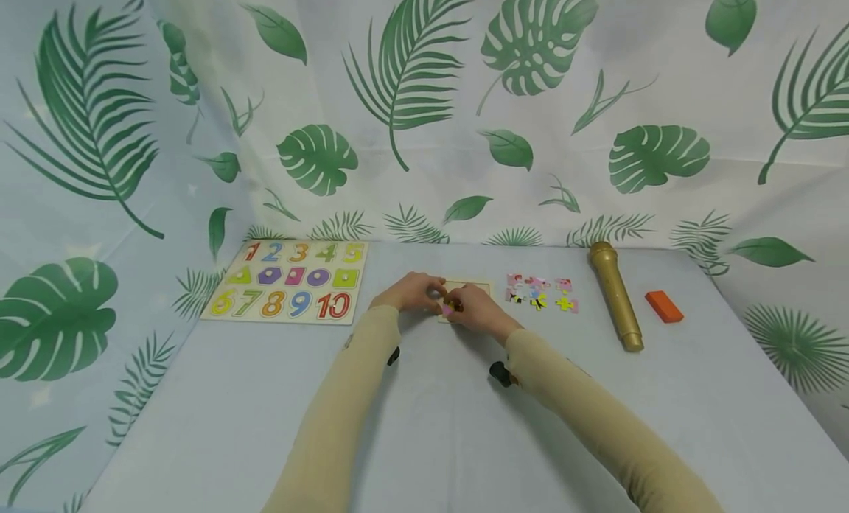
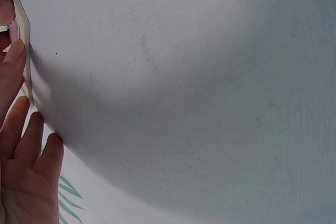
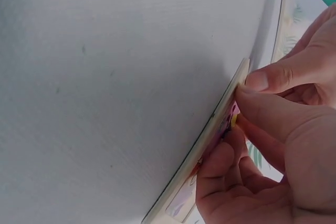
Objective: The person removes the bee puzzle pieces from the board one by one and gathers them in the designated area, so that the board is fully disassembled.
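Note:
In the head view a small wooden puzzle board lies at mid-table, partly hidden by both hands. My right hand bends over it from the right, pinching a pink jigsaw piece against the board's left part. Seen from the right wrist, that piece shows pink, yellow and dark patches under the curled fingers. My left hand rests at the board's left side, its thumb at the board edge near the right thumb. Its other fingers stretch out fairly straight in the left wrist view.
Several loose jigsaw pieces lie right of the board. Farther right are a gold microphone and an orange block. A number and shape puzzle board lies at the back left. A leaf-printed cloth hangs behind the table.

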`<move>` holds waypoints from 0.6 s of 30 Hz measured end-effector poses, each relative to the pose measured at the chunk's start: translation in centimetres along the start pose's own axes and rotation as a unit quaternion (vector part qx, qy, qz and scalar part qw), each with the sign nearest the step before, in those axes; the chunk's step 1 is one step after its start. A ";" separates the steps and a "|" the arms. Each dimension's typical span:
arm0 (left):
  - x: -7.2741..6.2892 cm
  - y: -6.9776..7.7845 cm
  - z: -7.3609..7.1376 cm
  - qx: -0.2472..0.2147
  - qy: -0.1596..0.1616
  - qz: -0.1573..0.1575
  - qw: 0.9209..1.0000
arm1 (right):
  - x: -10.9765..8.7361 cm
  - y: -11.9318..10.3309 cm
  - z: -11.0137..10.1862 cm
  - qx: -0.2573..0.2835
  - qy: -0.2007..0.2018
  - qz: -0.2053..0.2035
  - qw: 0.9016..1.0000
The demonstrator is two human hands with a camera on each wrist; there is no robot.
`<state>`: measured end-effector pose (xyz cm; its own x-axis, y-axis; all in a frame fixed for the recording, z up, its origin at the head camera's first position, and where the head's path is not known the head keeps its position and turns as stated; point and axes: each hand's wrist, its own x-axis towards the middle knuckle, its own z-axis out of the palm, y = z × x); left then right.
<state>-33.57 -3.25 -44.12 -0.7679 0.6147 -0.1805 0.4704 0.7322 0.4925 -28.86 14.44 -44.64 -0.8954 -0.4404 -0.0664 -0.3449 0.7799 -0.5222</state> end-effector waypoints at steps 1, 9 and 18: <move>0.0 0.0 0.0 -0.001 0.000 -0.001 1.000 | 0.0 0.0 0.0 0.001 -0.002 0.000 1.000; 0.0 -0.1 0.2 0.001 0.002 -0.008 1.000 | 0.2 0.3 0.1 0.008 -0.012 0.002 1.000; 0.2 -0.2 0.1 0.001 -0.001 -0.010 1.000 | 0.2 0.3 -0.1 0.009 -0.016 -0.002 1.000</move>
<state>-33.73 -3.20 -44.34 -0.7762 0.6007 -0.1917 0.4563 0.7449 0.4868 -29.18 14.65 -44.74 -0.8842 -0.4581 -0.0910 -0.3436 0.7701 -0.5375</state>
